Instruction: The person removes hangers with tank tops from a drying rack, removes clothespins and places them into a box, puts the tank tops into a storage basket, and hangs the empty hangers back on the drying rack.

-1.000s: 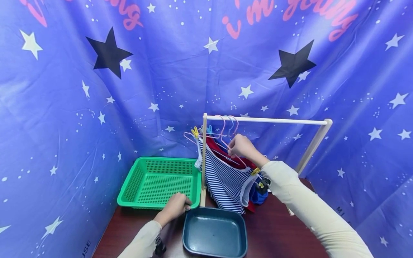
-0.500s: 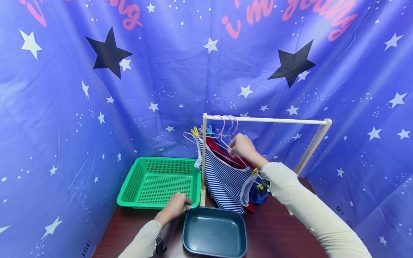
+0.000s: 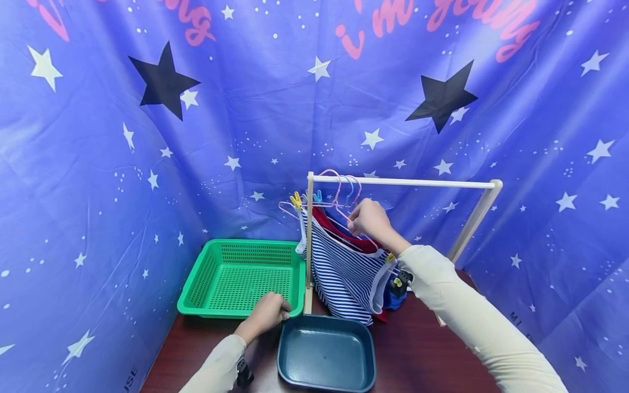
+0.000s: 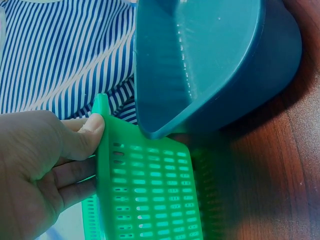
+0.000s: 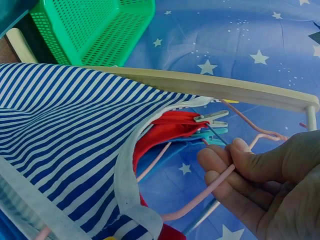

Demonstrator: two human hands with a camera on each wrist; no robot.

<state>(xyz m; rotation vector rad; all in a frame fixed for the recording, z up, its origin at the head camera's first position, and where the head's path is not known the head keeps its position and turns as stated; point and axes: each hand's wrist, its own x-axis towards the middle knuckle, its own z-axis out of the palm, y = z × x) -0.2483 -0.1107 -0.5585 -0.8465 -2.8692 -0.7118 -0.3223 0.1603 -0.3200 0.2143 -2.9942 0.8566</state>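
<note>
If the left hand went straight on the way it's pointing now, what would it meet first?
The left hand grips the basket's rim, so that comes first. Just beyond, the rack's post seems next in the head view, though depth is unclear.

Booth with starry curtains (image 3: 275, 109)

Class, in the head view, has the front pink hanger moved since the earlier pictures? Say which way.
Yes: the front pink hanger has moved slightly upward; the curve of its hook now stands higher above the white rail than before.
</note>
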